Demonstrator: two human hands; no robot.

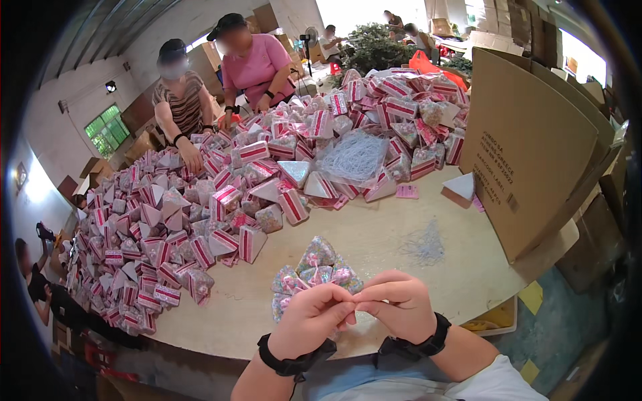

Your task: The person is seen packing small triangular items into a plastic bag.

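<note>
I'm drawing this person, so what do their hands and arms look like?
The left hand and right hand are bare. Each wears a black wrist strap with a chunky dark piece. A thin dark cable hangs by the left one. A whitish sleeve shows on the right arm.

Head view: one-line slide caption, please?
Left hand and right hand meet in a pinch beside shiny packets on a table heaped with pink-striped packages.

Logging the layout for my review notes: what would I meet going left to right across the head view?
Green window, person in a striped top, left hand, right hand, large cardboard box standing on the table.
</note>
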